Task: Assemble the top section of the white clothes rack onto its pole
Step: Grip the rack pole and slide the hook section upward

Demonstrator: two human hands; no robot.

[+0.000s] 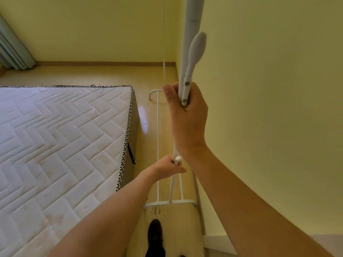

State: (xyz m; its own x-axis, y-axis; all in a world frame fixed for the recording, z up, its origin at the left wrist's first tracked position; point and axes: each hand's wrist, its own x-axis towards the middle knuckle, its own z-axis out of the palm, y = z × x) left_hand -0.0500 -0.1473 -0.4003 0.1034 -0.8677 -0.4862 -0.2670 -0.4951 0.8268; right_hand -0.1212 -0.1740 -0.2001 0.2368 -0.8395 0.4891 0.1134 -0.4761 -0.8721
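Note:
My right hand (187, 115) is closed around the lower end of the white top section (192, 43), a tube that rises out of the top of the frame with a paddle-shaped hook arm bolted to it. Below it, my left hand (167, 168) grips the upright white pole (171, 190) just under its rounded top end. The pole runs down to the rack's base (157, 138) on the floor. The top section's lower end sits above the pole's top, apart from it; my right wrist hides the gap between them.
A bare quilted mattress (61, 141) fills the left side, its edge close to the rack base. A yellow wall (269, 108) stands right beside the rack. My dark shoe (155, 236) is on the wooden floor near the base's crossbar. Curtains (13, 51) hang at far left.

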